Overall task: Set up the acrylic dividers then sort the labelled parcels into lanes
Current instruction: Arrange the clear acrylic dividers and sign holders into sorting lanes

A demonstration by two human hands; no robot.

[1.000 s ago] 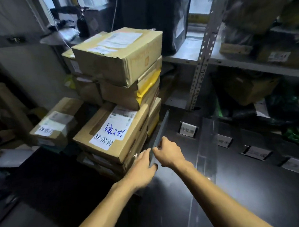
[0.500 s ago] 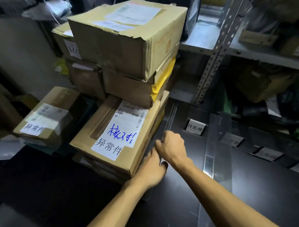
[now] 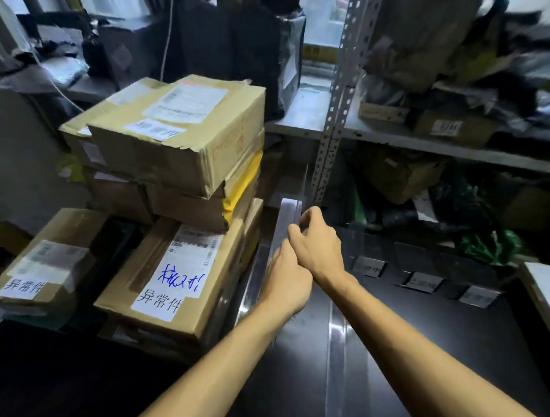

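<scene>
Comparing with a second ago, I see the divider (image 3: pixel 291 212) has swung up. Then it showed me a slanted grey face low beside the bottom box; now it stands almost edge-on, its thin top line running toward the shelf post (image 3: pixel 335 111). Both hands have slid forward along it. The right hand (image 3: pixel 318 249) has its fingers (image 3: pixel 308 216) curled over the top edge. The left hand (image 3: pixel 286 283) grips the sheet just behind and below it, touching the right wrist, though its fingertips are hidden from me. The sheet sits on the dark worktop (image 3: pixel 431 343), just beside the stack of parcels (image 3: pixel 176 143). I judge that it is close to seated as the first lane wall, so sorting has not begun.

Counting now: two clear sheets, the one I hold and a second divider (image 3: pixel 336 347) running under my right forearm. I cannot tell whether that one stands or lies flat. Three label cards (image 3: pixel 423 282) show in a row on the worktop to the right. I make out at least six cardboard parcels on the left, two of them bearing large handwritten labels, all of them still outside the lanes.
</scene>
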